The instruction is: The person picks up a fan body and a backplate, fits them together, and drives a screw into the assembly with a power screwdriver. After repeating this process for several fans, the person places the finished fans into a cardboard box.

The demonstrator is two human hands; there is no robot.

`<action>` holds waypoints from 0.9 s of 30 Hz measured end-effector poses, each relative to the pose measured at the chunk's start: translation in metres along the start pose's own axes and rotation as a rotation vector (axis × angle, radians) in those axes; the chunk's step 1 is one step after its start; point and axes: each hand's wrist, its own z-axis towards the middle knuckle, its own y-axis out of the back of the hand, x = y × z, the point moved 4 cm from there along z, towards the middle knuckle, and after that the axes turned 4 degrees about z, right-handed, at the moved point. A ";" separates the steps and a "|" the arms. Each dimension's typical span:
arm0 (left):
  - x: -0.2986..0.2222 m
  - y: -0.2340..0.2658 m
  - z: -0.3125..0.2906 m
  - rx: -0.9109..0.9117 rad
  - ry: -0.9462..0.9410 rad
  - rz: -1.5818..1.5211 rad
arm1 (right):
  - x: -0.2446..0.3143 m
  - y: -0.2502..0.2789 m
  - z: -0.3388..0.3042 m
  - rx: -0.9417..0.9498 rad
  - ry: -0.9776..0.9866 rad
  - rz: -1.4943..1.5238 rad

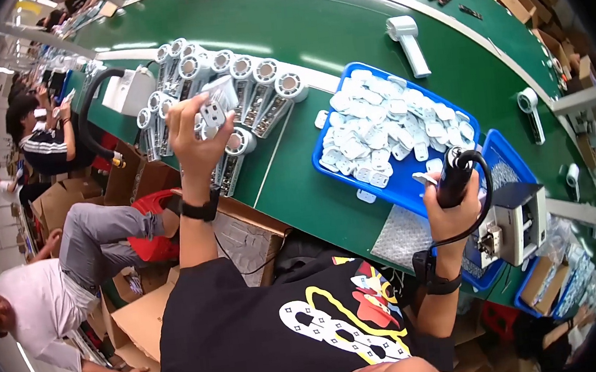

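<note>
My left hand is raised over rows of grey-white handheld fan bodies. Its fingers close on a white handheld fan, partly blurred, whose holed end faces me. My right hand wraps round a black electric screwdriver with a cable looping off its top. By that hand's fingertips is a small white plastic cover; whether they pinch it I cannot tell. A blue tray heaped with white plastic covers lies just beyond the right hand.
Right of my right hand stands a screw feeder box beside a second blue tray of small parts. Bubble wrap lies at the bench edge. Single fans rest on the green conveyor. A seated person is at left.
</note>
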 end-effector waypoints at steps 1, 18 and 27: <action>-0.026 0.007 0.007 -0.114 -0.143 -0.085 | -0.001 0.006 -0.008 -0.026 -0.033 -0.028; -0.324 -0.093 -0.089 0.893 -0.025 -1.498 | 0.025 0.074 -0.119 -0.056 0.270 -0.118; -0.323 -0.116 -0.109 0.922 -0.111 -1.596 | 0.007 0.127 -0.073 -0.687 0.292 0.557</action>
